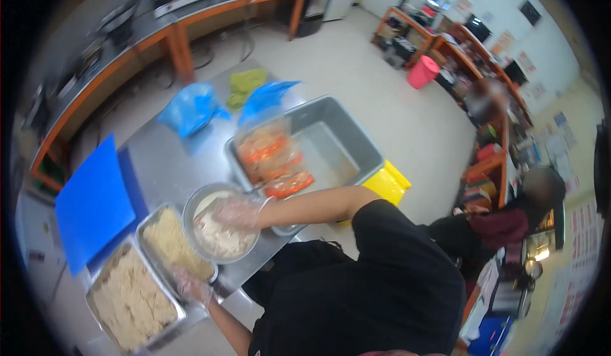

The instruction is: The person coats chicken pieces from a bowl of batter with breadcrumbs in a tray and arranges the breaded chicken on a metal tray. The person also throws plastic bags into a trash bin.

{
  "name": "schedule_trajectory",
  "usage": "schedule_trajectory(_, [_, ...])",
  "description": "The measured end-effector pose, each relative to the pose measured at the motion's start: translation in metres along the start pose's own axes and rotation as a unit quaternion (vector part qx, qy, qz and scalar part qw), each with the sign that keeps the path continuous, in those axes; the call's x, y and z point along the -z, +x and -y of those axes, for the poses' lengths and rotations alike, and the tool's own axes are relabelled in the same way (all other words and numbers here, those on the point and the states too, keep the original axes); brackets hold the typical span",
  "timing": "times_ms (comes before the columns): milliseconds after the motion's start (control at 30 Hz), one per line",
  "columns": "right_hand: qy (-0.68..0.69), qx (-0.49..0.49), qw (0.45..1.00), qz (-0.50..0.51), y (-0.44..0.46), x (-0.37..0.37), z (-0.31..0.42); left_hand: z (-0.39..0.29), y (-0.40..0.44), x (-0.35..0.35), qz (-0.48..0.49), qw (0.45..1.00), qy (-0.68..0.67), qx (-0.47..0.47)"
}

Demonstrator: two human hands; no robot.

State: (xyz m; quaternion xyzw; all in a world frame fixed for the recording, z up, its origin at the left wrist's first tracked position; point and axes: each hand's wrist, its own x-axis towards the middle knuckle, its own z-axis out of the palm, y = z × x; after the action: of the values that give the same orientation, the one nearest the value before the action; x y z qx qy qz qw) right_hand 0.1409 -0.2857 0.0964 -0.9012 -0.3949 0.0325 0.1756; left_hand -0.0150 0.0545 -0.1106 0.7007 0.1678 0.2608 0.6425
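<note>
Right hand (240, 212) was in white mixture (223, 244), grasp unclear | bowl (188, 206) stood right of narrow tray (212, 276) | left hand (192, 286) was at tray's near end, grip unclear | slow, low strokes seemed safest

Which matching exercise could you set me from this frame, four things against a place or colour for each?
1. right hand
2. left hand
3. floor bin
4. large flat panel

A. pink
B. in the round bowl
C. blue
D. at the narrower tray

Pairs: 1-B, 2-D, 3-A, 4-C
</note>
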Motion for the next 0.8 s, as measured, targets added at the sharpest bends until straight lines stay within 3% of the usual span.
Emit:
schedule_trajectory(67, [0.034, -0.048, 0.997, 0.052, 0.001, 0.034, 0.016, 0.003, 0.003, 0.003, 0.004, 1.000, 0.001, 0.007])
schedule_trajectory(167, [0.061, -0.034, 0.997, -0.043, -0.005, 0.045, 0.026, 0.003, 0.005, 0.010, 0.006, 1.000, 0.017, 0.013])
schedule_trajectory(267, [0.119, -0.043, 0.989, -0.076, -0.010, 0.048, 0.029, 0.006, 0.017, 0.007, 0.022, 0.999, 0.028, 0.015])
schedule_trajectory(500, [0.132, -0.134, 0.976, -0.107, -0.005, 0.039, 0.045, -0.007, 0.041, 0.001, 0.067, 0.997, 0.047, 0.013])
schedule_trajectory(600, [0.102, -0.170, 0.979, -0.057, 0.005, 0.024, 0.042, -0.006, 0.045, 0.008, 0.081, 0.995, 0.050, 0.012])
schedule_trajectory(700, [0.082, -0.167, 0.979, -0.086, -0.001, 0.040, 0.052, -0.002, 0.044, 0.001, 0.079, 0.996, 0.029, 0.025])
schedule_trajectory(800, [0.122, -0.204, 0.960, -0.150, 0.004, 0.003, 0.041, -0.003, 0.043, 0.017, 0.097, 0.995, 0.031, 0.020])
